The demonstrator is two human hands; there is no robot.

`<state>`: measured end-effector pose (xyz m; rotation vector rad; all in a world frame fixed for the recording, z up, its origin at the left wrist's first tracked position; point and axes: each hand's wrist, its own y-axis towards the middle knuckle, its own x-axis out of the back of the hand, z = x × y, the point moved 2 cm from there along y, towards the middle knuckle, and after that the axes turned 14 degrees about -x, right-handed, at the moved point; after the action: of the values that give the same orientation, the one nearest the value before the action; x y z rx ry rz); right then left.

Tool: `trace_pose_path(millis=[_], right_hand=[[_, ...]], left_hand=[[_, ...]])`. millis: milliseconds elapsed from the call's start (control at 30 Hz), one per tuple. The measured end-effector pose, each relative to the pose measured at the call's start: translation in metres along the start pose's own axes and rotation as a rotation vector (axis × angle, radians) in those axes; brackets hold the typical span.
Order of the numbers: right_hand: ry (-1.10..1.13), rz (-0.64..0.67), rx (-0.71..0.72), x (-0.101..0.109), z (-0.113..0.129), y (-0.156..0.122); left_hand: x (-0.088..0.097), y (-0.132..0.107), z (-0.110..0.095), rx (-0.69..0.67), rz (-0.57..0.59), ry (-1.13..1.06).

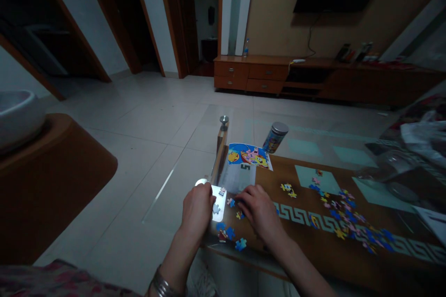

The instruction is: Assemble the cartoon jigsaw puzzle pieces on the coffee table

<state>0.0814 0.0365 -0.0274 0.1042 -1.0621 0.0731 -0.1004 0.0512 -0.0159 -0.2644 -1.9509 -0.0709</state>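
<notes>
Hands — left (pixel 198 211), right (pixel 259 209) — among scattered jigsaw pieces (pixel 230 233).

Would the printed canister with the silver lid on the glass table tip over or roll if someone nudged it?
The printed canister looks taller than it is wide, so a push near the lid could probably tip it. Its round body would likely roll once it was down. On the smooth glass tabletop, it may also slide fairly easily.

Glass coffee table (pixel 362 267), scattered jigsaw pieces (pixel 344 213), canister (pixel 275 137)
</notes>
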Motion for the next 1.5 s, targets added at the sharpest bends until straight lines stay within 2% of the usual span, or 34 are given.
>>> trace_pose_path(millis=[100,233,333,433,533,667,867,1167,1267,1367,1500], right_hand=[[0.067,-0.033,0.003,0.008,-0.013,0.004],[0.060,-0.171,-0.022,0.021,-0.026,0.005],[0.028,-0.200,0.008,0.024,-0.019,-0.009],[0.005,-0.110,0.104,0.016,-0.001,-0.038],[-0.009,-0.025,0.217,0.005,0.013,-0.067],[-0.031,-0.028,0.282,-0.004,0.015,-0.084],[-0.054,-0.083,0.246,-0.006,-0.002,-0.079],[-0.151,-0.117,0.091,0.013,-0.032,-0.066],[-0.105,-0.114,0.093,0.015,-0.024,-0.063],[0.002,-0.067,0.165,0.008,-0.006,-0.065],[-0.006,-0.001,0.220,-0.007,0.014,-0.066]], left_hand=[[0.010,-0.004,-0.001,-0.011,-0.060,-0.035],[0.025,-0.012,-0.003,-0.033,-0.173,-0.072],[0.032,-0.021,-0.011,-0.081,-0.230,-0.098],[0.032,-0.032,-0.017,-0.145,-0.243,-0.117],[0.028,-0.044,-0.010,-0.141,-0.245,-0.108],[0.015,-0.065,0.003,-0.074,-0.239,-0.073],[-0.005,-0.090,-0.011,-0.135,-0.179,-0.032],[-0.016,-0.087,-0.030,-0.163,-0.089,0.037],[-0.021,-0.084,-0.040,-0.164,-0.079,0.038],[-0.024,-0.081,-0.044,-0.188,-0.087,0.020],[-0.019,-0.077,-0.026,-0.187,-0.108,0.005]])
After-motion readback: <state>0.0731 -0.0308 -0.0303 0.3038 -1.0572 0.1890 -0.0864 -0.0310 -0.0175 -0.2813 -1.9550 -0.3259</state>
